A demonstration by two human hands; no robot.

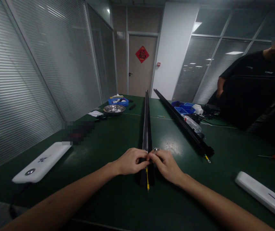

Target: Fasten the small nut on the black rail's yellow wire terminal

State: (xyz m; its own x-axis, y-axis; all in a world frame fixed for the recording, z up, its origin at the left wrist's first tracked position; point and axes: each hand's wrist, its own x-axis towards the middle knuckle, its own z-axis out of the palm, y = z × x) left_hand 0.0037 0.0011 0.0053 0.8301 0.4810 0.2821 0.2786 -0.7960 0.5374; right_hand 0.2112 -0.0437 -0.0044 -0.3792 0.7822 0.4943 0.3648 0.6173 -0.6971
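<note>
A long black rail (147, 125) runs down the middle of the green table (118, 199) towards me. Both hands meet at its near end. My left hand (130, 161) has its fingers curled and pinched at the rail's left side. My right hand (165, 164) is pinched at the right side, with a small silver part (156, 149) showing above its fingers. A yellow wire (147, 179) hangs from the rail's near end, just below the fingertips. What each pinch holds is too small to make out.
A second black rail (183, 123) lies to the right, also with a yellow-tipped wire. White flat devices lie at left (41, 162) and right (265, 195). A red screwdriver (272, 157), a metal bowl (113, 109) and blue bins (181, 107) sit further off. A person in black stands at the far right (250, 69).
</note>
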